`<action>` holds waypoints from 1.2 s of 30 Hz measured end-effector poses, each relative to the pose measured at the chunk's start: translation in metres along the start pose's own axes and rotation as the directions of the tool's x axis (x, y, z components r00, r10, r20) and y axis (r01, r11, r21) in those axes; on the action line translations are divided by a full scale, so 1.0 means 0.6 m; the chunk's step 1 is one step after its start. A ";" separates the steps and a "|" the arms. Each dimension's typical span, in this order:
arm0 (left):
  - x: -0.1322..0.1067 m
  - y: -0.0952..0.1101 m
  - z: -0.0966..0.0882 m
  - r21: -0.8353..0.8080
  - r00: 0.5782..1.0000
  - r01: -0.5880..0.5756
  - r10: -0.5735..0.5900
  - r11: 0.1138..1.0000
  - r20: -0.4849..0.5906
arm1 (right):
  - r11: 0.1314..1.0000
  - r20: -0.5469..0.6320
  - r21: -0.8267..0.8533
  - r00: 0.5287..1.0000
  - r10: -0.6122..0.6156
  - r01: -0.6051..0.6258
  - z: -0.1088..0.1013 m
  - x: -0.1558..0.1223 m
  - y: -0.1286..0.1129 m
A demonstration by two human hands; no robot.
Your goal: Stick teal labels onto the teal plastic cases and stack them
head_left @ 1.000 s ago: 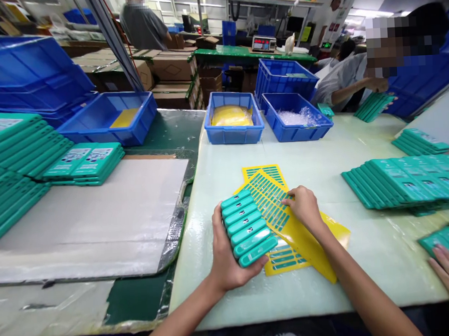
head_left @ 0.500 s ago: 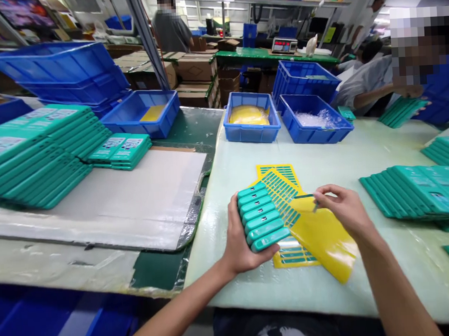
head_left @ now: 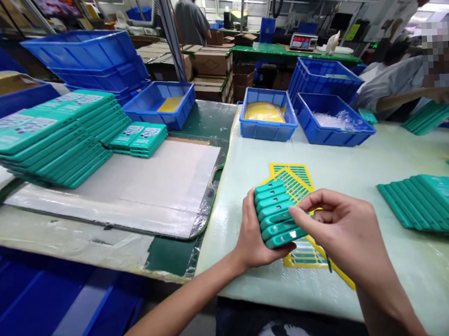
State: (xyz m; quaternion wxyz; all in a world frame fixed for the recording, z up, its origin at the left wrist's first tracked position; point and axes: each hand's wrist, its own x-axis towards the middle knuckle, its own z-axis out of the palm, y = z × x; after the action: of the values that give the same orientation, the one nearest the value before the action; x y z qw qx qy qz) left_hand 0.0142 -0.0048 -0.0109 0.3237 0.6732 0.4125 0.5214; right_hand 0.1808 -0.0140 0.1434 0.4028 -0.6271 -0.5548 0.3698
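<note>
My left hand (head_left: 252, 234) grips a stack of several flat teal cases (head_left: 274, 213) above the table, their narrow edges turned up. Small dark marks show on the upper edges. My right hand (head_left: 340, 227) is at the stack's right side, thumb and forefinger pinched against the edge of one lower case. A thin dark green sticker strip (head_left: 329, 263) hangs below those fingers; its upper part is hidden by the hand. Under both hands lie yellow-bordered sticker sheets (head_left: 289, 170) with rows of green strips, partly covered by the hand and the cases.
Teal cases (head_left: 57, 131) are piled on a white board (head_left: 165, 186) at left, with more teal cases (head_left: 418, 203) at right. Behind stand a blue bin (head_left: 270, 132) with yellow sheets and a blue bin (head_left: 339, 132) with clear plastic. A co-worker (head_left: 397, 86) handles cases at far right.
My right hand has moved left from the sticker sheets to the case stack, carrying a thin green strip. The camera view has shifted, so the scene sits further right.
</note>
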 end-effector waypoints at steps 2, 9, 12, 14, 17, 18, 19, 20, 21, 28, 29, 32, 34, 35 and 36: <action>0.001 0.001 0.000 -0.007 1.000 0.003 -0.003 1.000 0.005 | 0.999 0.007 -0.039 1.000 -0.015 0.015 0.003 0.001 0.003; 0.004 0.006 -0.002 -0.023 1.000 -0.015 0.016 1.000 0.018 | 0.989 0.026 -0.108 0.995 -0.095 0.097 0.007 0.005 -0.003; 0.004 0.007 -0.001 -0.013 1.000 -0.014 0.014 1.000 0.022 | 0.981 0.023 -0.140 0.991 -0.134 0.136 0.005 0.005 -0.006; 0.004 0.007 -0.001 -0.002 1.000 -0.018 0.018 1.000 0.022 | 0.975 0.022 -0.156 0.988 -0.155 0.156 0.004 0.006 -0.007; 0.004 0.007 -0.001 0.008 1.000 -0.022 0.022 1.000 0.019 | 0.969 0.034 -0.175 0.985 -0.171 0.175 0.003 0.009 -0.006; 0.004 0.007 -0.001 0.010 1.000 -0.021 0.021 1.000 0.018 | 0.968 0.044 -0.182 0.984 -0.170 0.175 0.003 0.010 -0.005; 0.004 0.007 -0.001 0.015 1.000 -0.020 0.020 1.000 0.018 | 0.966 0.056 -0.190 0.984 -0.166 0.174 0.003 0.011 -0.005; 0.004 0.006 -0.001 0.019 1.000 -0.020 0.020 1.000 0.017 | 0.965 0.065 -0.198 0.984 -0.164 0.174 0.003 0.012 -0.004; 0.004 0.006 -0.002 0.023 1.000 -0.022 0.021 1.000 0.014 | 0.963 0.069 -0.206 0.984 -0.165 0.175 0.003 0.013 -0.003; 0.005 0.005 -0.002 0.038 1.000 -0.026 0.026 0.999 0.010 | 0.970 0.047 -0.186 0.988 -0.150 0.156 -0.001 0.007 -0.005; 0.005 0.005 -0.002 0.041 1.000 -0.024 0.024 0.999 0.010 | 0.970 0.047 -0.188 0.988 -0.148 0.154 -0.001 0.007 -0.004; 0.005 0.003 -0.001 0.032 0.999 -0.032 0.032 0.999 0.003 | 0.968 0.056 -0.201 0.989 -0.140 0.149 0.000 0.010 0.001; 0.005 0.002 0.000 0.029 0.999 -0.045 0.045 0.999 -0.005 | 0.966 0.063 -0.212 0.988 -0.138 0.149 0.001 0.012 0.005; 0.005 0.002 0.000 0.031 0.999 -0.051 0.051 0.998 -0.008 | 0.963 0.063 -0.220 0.988 -0.143 0.154 0.002 0.013 0.005; 0.005 0.001 0.000 0.034 0.998 -0.057 0.057 0.998 -0.009 | 0.959 0.070 -0.229 0.986 -0.153 0.165 0.003 0.014 0.005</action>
State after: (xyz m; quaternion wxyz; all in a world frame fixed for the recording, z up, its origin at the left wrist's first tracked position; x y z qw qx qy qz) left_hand 0.0147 -0.0025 -0.0087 0.2950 0.6874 0.4035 0.5269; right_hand 0.1810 -0.0056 0.1398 0.3401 -0.6137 -0.6533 0.2844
